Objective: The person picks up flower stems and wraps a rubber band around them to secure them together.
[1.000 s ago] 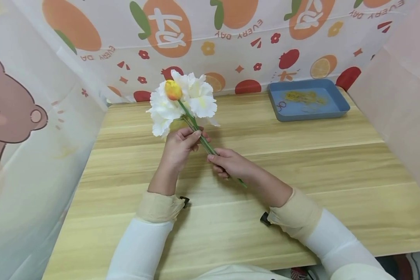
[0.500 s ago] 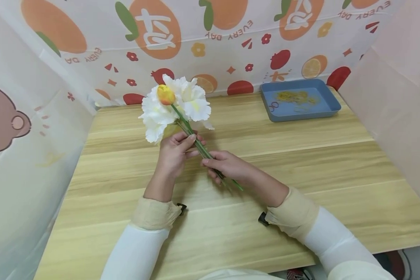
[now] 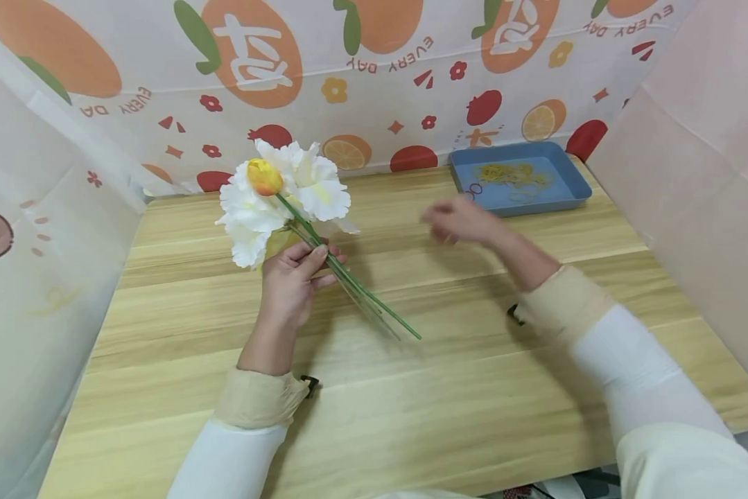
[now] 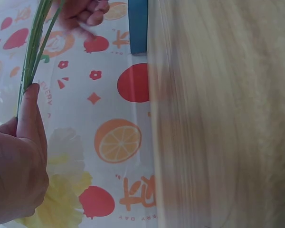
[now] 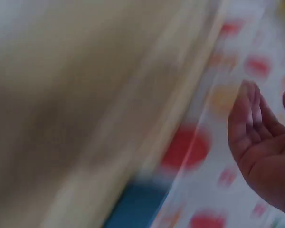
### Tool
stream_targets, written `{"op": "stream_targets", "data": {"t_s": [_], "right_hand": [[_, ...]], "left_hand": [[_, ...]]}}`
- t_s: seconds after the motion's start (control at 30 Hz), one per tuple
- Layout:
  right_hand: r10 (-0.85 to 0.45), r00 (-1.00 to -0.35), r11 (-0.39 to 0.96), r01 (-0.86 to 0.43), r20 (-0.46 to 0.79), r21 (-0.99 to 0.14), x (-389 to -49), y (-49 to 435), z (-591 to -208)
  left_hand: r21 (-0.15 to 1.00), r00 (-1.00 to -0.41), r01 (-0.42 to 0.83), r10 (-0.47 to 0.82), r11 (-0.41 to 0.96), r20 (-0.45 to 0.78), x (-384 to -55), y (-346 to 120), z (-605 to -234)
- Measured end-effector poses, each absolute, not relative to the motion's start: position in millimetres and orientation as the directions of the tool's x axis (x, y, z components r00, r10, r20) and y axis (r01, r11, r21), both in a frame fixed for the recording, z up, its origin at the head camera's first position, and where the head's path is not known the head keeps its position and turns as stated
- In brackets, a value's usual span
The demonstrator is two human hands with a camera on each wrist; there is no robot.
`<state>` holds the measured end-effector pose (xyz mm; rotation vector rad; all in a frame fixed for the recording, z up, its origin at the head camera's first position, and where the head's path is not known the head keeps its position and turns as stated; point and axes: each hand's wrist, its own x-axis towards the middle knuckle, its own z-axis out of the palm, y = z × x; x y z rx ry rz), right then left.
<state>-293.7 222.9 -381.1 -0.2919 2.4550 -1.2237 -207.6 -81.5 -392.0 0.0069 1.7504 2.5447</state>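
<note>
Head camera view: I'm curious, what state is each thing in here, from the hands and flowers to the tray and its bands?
White flowers: petals spread wide.
Yellow-orange tulip: closed bud.
Stems: gathered, lower ends slightly apart.
Left hand: pinching the stems.
Right hand: holding nothing, blurred.
Blue tray: right side up, uncovered.
Yellow bands: heaped loosely in the tray.

White flowers (image 3: pixel 308 181), yellow-orange tulip (image 3: pixel 264 177), green stems (image 3: pixel 349 274); blue tray (image 3: pixel 551 204); fruit-patterned white backdrop (image 3: pixel 380 93).
</note>
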Motion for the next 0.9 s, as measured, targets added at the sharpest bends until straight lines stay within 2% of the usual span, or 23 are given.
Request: {"op": "stream_targets", "data": {"t_s": [0.07,0.17,0.3,0.37,0.5,0.63,0.9], "right_hand": [[-0.223,-0.956,0.702,-0.021,-0.192,-0.712,-319.0,258.3,-378.6],[-0.079,-0.987,0.839,0.012,-0.143,-0.544,-346.2,307.7,-377.4],[0.028,-0.984,0.926,0.092,-0.176,-0.365,-362.7,353.9,-382.4],[0.069,-0.972,0.938,0.140,-0.225,-0.317,-364.9,367.2,-387.3],[0.134,-0.945,0.939,0.217,-0.298,-0.267,-365.9,377.9,-402.9],[0.199,-0.929,0.929,0.280,-0.312,-0.241,-366.6,376.9,-413.1],[0.230,-0.950,0.913,0.286,-0.210,-0.292,-366.9,385.9,-409.3]], "left_hand": [[0.935,-0.998,-0.046,0.049,-0.352,-0.031,-206.0,-83.4,-391.2],[0.937,-0.998,-0.053,0.041,-0.345,-0.041,-202.8,-85.7,-390.7],[0.938,-0.998,-0.055,0.024,-0.342,-0.050,-198.7,-89.6,-390.6],[0.940,-0.998,-0.056,0.020,-0.337,-0.052,-197.1,-91.5,-390.8],[0.947,-0.998,-0.057,0.015,-0.317,-0.055,-195.3,-94.5,-393.0],[0.952,-0.998,-0.058,0.015,-0.302,-0.056,-195.1,-95.7,-395.1],[0.952,-0.998,-0.050,0.040,-0.303,-0.040,-205.6,-87.6,-392.4]]}}
